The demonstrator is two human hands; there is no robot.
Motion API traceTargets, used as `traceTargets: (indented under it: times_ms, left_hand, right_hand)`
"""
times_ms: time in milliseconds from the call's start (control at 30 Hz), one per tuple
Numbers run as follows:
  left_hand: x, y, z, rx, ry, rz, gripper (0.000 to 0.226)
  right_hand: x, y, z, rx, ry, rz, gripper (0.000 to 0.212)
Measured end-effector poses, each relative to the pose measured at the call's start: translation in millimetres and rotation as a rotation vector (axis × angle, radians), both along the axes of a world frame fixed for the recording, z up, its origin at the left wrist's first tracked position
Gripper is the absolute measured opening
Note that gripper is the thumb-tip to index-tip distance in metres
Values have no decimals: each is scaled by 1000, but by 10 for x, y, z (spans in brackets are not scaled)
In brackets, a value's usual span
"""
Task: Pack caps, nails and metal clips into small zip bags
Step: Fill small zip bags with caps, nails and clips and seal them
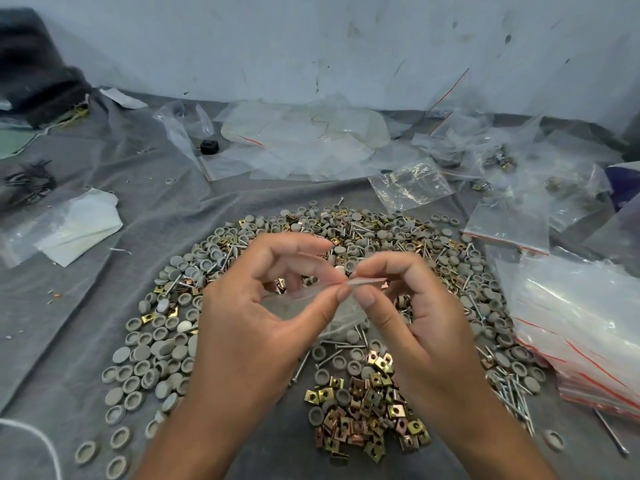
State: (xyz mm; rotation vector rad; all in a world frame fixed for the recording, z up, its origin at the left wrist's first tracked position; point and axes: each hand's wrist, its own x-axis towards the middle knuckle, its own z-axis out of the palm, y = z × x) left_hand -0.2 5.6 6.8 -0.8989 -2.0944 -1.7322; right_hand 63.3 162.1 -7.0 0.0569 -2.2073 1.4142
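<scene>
A small clear zip bag (311,308) hangs between my hands above the pile, with some grey caps inside its lower part. My left hand (256,327) pinches the bag's top edge between thumb and forefinger. My right hand (408,313) pinches the same top strip from the other side, right beside it. Below them a wide heap of grey round caps (166,344), silver nails (512,396) and brass-coloured metal clips (367,410) spreads over the grey cloth (69,341).
A stack of empty zip bags with red seal lines (581,327) lies at the right. Filled bags (512,174) are heaped at the back right, loose clear bags (304,143) at the back centre. White plastic (76,226) lies at the left, and a white cord (34,441) at the lower left.
</scene>
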Motion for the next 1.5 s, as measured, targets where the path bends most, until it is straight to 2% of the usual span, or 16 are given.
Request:
traceTargets:
  times_ms: [200,400,567,733,900,967,1133,1333,1500]
  left_hand:
    - [44,23,24,-26,-18,3,36]
    - [26,12,24,-1,-70,-49,30]
    - [-15,10,7,55,-140,-79,36]
    - [-48,8,-14,109,-179,-81,39]
    - [-55,0,-21,134,-238,-122,40]
    - [-58,-3,-27,138,-268,-147,42]
    - [-73,15,-38,154,-302,-166,50]
    - [-99,0,-17,166,-302,-126,42]
    - [-72,11,-13,172,-303,-121,37]
  right_hand:
    - [7,-1,6,32,-12,-16,14]
    - [31,0,0,-27,-62,15,20]
    - [27,8,-26,11,-25,-13,17]
    - [26,47,-45,-136,8,-22,14]
    - [30,16,-43,-221,27,84,7]
    - [28,-10,-40,-175,77,59,9]
    - [31,-33,-63,-211,120,-9,19]
    - [38,5,-75,-393,109,-24,22]
    - [32,7,-76,-420,126,-35,24]
